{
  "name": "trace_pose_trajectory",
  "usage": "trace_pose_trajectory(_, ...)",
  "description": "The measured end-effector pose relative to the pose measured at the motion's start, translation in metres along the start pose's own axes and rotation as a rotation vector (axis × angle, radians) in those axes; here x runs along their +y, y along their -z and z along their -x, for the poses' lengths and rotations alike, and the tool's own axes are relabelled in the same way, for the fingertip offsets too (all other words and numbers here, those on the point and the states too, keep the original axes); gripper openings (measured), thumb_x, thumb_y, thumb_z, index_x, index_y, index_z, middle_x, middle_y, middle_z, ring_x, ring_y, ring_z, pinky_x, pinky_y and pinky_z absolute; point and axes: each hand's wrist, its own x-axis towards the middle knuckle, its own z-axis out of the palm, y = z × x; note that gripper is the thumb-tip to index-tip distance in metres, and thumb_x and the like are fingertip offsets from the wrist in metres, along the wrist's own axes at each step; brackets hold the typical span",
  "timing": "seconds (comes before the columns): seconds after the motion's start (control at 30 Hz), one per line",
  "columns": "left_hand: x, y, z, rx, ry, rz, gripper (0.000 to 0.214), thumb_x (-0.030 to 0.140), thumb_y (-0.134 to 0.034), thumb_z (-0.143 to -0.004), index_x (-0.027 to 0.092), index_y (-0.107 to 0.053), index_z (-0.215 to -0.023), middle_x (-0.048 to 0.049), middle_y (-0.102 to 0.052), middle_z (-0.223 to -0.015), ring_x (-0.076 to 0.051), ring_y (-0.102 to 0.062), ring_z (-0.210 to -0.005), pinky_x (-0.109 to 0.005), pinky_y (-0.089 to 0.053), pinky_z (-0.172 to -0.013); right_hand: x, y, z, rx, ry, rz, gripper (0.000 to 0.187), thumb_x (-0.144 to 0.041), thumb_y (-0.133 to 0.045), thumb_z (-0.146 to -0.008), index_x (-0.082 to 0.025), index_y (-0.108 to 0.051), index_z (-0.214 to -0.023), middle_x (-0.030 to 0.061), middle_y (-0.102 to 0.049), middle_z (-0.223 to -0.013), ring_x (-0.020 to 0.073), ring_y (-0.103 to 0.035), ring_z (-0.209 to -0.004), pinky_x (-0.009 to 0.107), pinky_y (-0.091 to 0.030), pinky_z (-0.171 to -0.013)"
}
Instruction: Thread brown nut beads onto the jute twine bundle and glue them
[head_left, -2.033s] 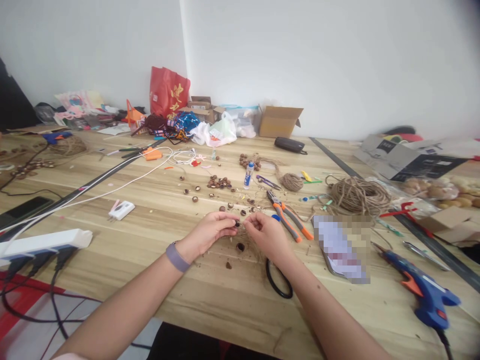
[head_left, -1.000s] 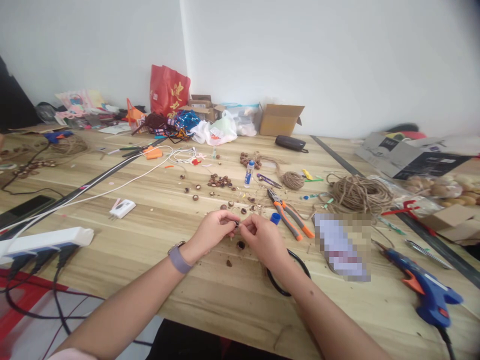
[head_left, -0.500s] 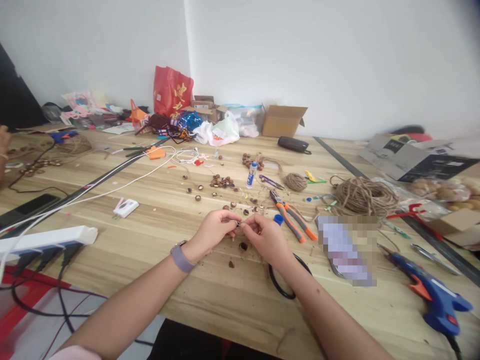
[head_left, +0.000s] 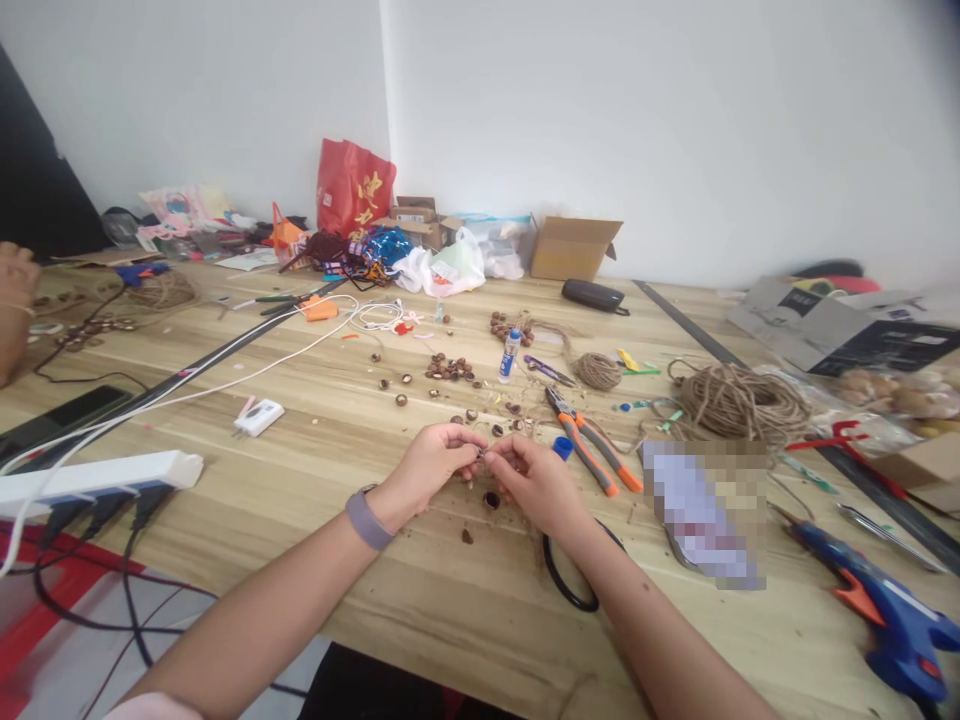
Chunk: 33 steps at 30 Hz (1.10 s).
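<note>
My left hand (head_left: 437, 465) and my right hand (head_left: 537, 482) meet fingertip to fingertip above the wooden table (head_left: 420, 600). Each is closed in a pinch around something small and dark, mostly hidden by the fingers, so its kind does not show. Just below the fingers lies a dark, hollow nut shell (head_left: 491, 501), with a brown shell fragment (head_left: 467, 536) nearer me. Beyond the hands are scattered opened nut shells and a pile of brown nuts (head_left: 452, 369). A black ring-shaped loop (head_left: 564, 590) lies partly under my right forearm.
To the right lie orange-grey pliers (head_left: 592, 445), a blurred-out phone (head_left: 701, 520), a blue glue gun (head_left: 874, 590) and coiled twine (head_left: 739, 400). A glue bottle (head_left: 510, 356) stands ahead. A power strip (head_left: 105, 480) with cables is at left. Another person's hand (head_left: 15, 300) shows at the far left.
The view has shifted slightly, so the table things sit a little further right and lower. Both hands keep their pinch, with only slight finger movement. The other person's hand shows more fully.
</note>
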Motion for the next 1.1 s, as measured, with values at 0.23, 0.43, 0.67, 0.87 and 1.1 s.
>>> trace_pose_trajectory(0.23, 0.0009, -0.0001, 0.0017, -0.013, -0.011, -0.007, 0.012, 0.01, -0.059, -0.064, 0.012, -0.066, -0.075, 0.0018, -0.06, -0.057, -0.007, -0.048, -0.046, -0.02, -0.038, -0.048, 0.0036, -0.0008, -0.0005, -0.033, 0.02, -0.048, 0.015, -0.035, -0.049, -0.083, -0.022, -0.051, -0.078, -0.0036, -0.055, -0.058, 0.0123, -0.052, -0.049, 0.025, -0.04, -0.049)
trace_pose_trajectory(0.43, -0.0017, 0.0004, 0.0001, -0.019, -0.037, -0.003, 0.015, 0.012, -0.058, -0.062, 0.012, -0.066, -0.075, 0.002, -0.06, -0.059, -0.006, -0.047, -0.047, -0.02, -0.037, -0.048, 0.0053, -0.0018, -0.0019, -0.041, 0.036, -0.06, 0.017, -0.038, -0.05, -0.083, -0.022, -0.05, -0.078, -0.0042, -0.052, -0.056, 0.0123, -0.049, -0.049, 0.025, -0.039, -0.048)
trace_pose_trajectory(0.67, 0.0003, -0.0002, 0.0019, -0.032, -0.059, -0.014, 0.015, 0.012, -0.056, -0.061, 0.012, -0.065, -0.073, 0.0026, -0.058, -0.058, -0.006, -0.045, -0.046, -0.02, -0.035, -0.048, 0.0058, -0.0021, -0.0022, -0.042, 0.062, -0.038, 0.017, -0.038, -0.052, -0.082, -0.023, -0.05, -0.077, -0.0031, -0.054, -0.06, 0.0124, -0.049, -0.051, 0.025, -0.039, -0.049)
trace_pose_trajectory(0.87, -0.0004, -0.0004, 0.0022, -0.021, -0.063, -0.015, 0.015, 0.012, -0.056, -0.06, 0.013, -0.061, -0.074, 0.0035, -0.058, -0.06, -0.005, -0.045, -0.046, -0.02, -0.035, -0.048, 0.0066, -0.0008, -0.0039, -0.073, 0.043, -0.07, 0.018, -0.039, -0.052, -0.081, -0.022, -0.049, -0.076, -0.0034, -0.052, -0.059, 0.012, -0.049, -0.051, 0.025, -0.039, -0.049)
trace_pose_trajectory(1.1, -0.0007, -0.0002, 0.0028, -0.01, -0.089, -0.048, 0.017, 0.013, -0.056, -0.061, 0.013, -0.06, -0.077, 0.0044, -0.058, -0.059, -0.005, -0.045, -0.047, -0.019, -0.035, -0.048, 0.0053, 0.0002, -0.0041, -0.072, 0.045, -0.067, 0.021, -0.042, -0.053, -0.08, -0.022, -0.049, -0.074, -0.004, -0.052, -0.058, 0.0116, -0.05, -0.05, 0.025, -0.04, -0.049)
